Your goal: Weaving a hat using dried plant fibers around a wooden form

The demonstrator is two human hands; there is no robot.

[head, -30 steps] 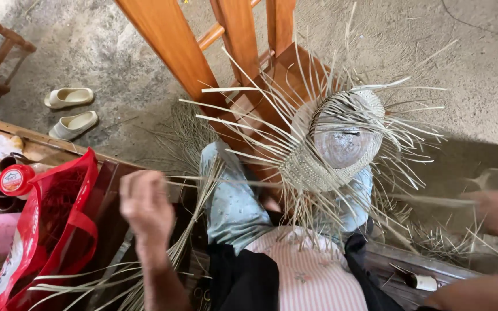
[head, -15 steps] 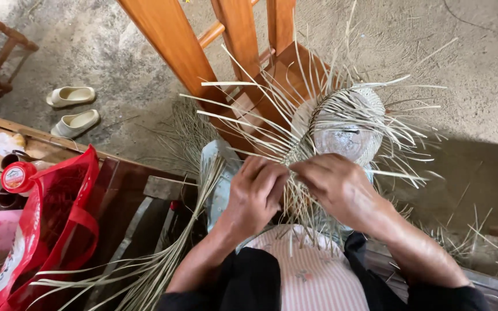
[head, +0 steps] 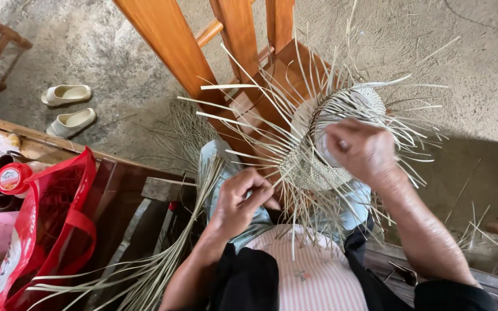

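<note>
Weaving: a half-made straw hat rests on the person's lap, in front of a wooden chair, loose strands fanning out all round.
Left hand: fingers curled shut, pinching thin straw strands at the hat's lower edge.
Right hand: closed over the hat's crown, gripping it from above; which strands it pinches, I cannot tell.
Straw bundle: long stalks trailing down past the left forearm, over a dark bench.
Red bag: standing at the left, a red-lidded jar just beside it.
Floor: 2 pale slippers lie well apart from the hat on bare concrete.
</note>
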